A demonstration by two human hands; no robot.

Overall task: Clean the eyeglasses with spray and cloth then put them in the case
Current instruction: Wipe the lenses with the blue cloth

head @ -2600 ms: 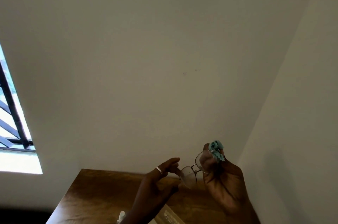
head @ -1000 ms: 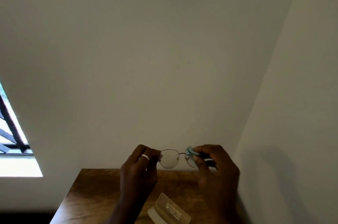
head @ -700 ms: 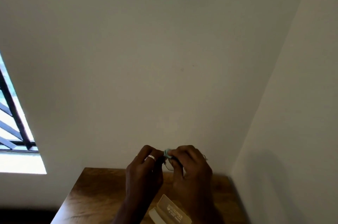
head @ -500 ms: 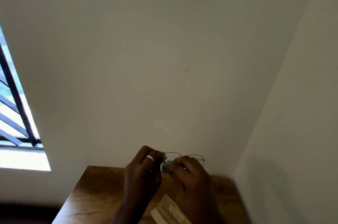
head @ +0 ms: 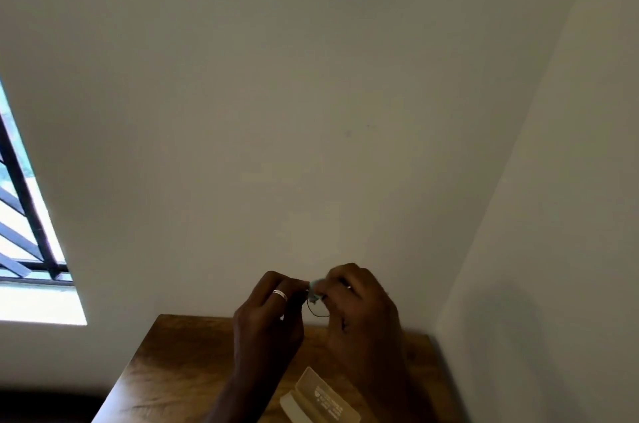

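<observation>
My left hand (head: 268,317), a ring on one finger, pinches one end of the thin wire-framed eyeglasses (head: 313,308). Only part of one rim shows between my hands; the rest is hidden behind my fingers. My right hand (head: 359,308) presses a small teal cloth (head: 316,287) against a lens. Both hands are raised above the wooden table (head: 179,367), close together in front of the wall. An open beige glasses case (head: 320,400) with print inside its lid lies on the table below my hands. No spray bottle is in view.
The table stands in a corner, with a white wall behind it and another on the right. A barred window (head: 24,242) is at the far left. The table's left edge drops off to a dark floor.
My hands turned the glasses around and drew closer together. My right hand with the cloth shifted from the right lens to the lens beside my left fingers, covering most of the frame.
</observation>
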